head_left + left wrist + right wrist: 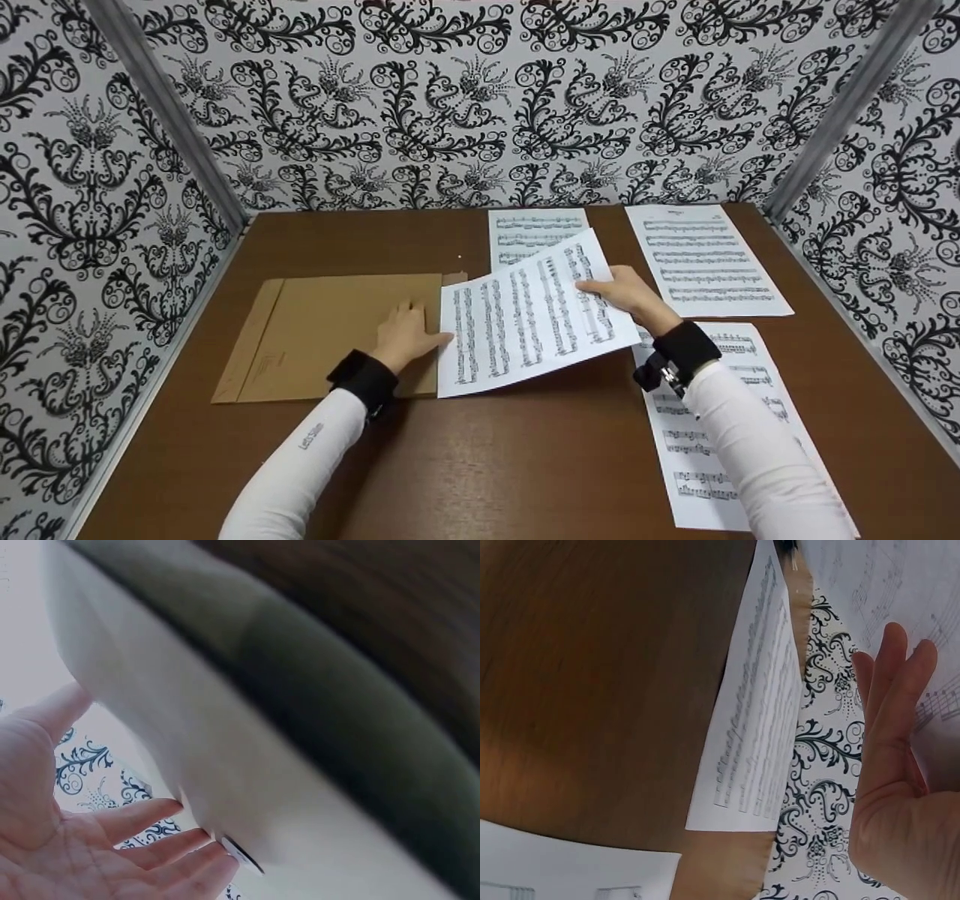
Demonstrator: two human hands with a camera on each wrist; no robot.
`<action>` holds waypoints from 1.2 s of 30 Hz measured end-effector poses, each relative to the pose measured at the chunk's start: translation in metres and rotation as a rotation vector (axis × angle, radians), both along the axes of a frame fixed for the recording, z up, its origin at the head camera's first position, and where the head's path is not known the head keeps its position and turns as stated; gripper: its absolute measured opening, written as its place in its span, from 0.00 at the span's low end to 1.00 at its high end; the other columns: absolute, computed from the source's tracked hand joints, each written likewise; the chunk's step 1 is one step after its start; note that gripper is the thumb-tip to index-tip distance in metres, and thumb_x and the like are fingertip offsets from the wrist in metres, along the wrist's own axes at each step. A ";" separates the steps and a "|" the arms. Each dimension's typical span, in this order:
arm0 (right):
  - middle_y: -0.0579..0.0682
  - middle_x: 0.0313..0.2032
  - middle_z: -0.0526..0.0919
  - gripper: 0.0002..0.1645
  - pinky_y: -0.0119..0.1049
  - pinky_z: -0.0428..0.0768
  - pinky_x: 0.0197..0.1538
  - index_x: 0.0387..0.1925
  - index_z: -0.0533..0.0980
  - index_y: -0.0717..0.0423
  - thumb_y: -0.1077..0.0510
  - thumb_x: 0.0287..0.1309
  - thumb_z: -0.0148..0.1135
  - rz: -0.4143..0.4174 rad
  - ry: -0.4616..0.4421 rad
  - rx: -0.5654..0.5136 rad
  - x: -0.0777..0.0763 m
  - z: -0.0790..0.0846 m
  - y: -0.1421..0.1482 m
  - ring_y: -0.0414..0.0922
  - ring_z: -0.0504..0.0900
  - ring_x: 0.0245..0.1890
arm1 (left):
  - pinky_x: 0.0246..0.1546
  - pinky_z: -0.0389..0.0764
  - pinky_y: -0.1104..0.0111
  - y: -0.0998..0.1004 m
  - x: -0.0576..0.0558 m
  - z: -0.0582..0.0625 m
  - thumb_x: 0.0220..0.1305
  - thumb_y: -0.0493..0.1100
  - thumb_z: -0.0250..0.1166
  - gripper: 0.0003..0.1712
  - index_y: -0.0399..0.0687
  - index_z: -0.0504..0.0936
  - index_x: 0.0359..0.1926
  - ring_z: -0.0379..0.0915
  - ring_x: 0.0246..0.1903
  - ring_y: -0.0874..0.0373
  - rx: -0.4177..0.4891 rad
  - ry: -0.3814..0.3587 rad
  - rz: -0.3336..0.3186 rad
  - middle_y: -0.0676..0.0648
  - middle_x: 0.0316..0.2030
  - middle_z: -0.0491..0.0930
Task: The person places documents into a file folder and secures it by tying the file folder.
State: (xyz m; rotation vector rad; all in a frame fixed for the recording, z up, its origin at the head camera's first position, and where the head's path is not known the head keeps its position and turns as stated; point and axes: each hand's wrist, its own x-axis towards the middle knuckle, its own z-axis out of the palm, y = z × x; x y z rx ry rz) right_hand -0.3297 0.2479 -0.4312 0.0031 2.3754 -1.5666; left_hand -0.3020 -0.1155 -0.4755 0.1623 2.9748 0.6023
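Observation:
My right hand (628, 291) pinches a sheet of music (529, 319) near its right edge, thumb on the printed face and fingers beneath. That side is raised off the table, and the left end meets the open right side of a brown cardboard envelope (330, 322). Resting on the envelope is my left hand (405, 336), fingers straight, thumb reaching to the sheet's left edge. In the left wrist view its fingertips touch the envelope (202, 757) beside a small round disc (244, 855). The right wrist view shows the right fingers (889, 682) against the held sheet (937, 622).
On the brown table (480, 465), one music sheet (536, 225) lies behind the held one. Another sheet (709, 259) is at the back right, and more sheet music (697, 435) lies under my right forearm. Black-and-white patterned walls (480, 105) surround the table.

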 end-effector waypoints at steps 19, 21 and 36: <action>0.39 0.25 0.84 0.31 0.27 0.83 0.29 0.63 0.74 0.71 0.51 0.70 0.62 -0.024 0.008 0.088 -0.011 -0.002 -0.001 0.34 0.84 0.22 | 0.34 0.81 0.52 0.004 0.007 0.008 0.59 0.43 0.68 0.11 0.38 0.81 0.29 0.81 0.33 0.43 0.025 0.130 -0.022 0.36 0.35 0.86; 0.38 0.25 0.84 0.31 0.27 0.84 0.29 0.64 0.73 0.71 0.51 0.70 0.62 -0.025 -0.002 0.073 -0.012 -0.001 -0.002 0.34 0.84 0.21 | 0.34 0.80 0.52 0.004 0.007 0.009 0.59 0.42 0.68 0.10 0.39 0.80 0.28 0.80 0.33 0.43 0.027 0.136 -0.019 0.36 0.35 0.86; 0.40 0.26 0.84 0.29 0.27 0.83 0.29 0.59 0.76 0.71 0.50 0.69 0.63 -0.033 0.039 0.141 -0.011 0.004 -0.002 0.34 0.84 0.21 | 0.30 0.77 0.57 0.004 0.007 0.010 0.61 0.41 0.65 0.11 0.41 0.79 0.24 0.78 0.29 0.47 0.065 0.130 -0.005 0.37 0.32 0.86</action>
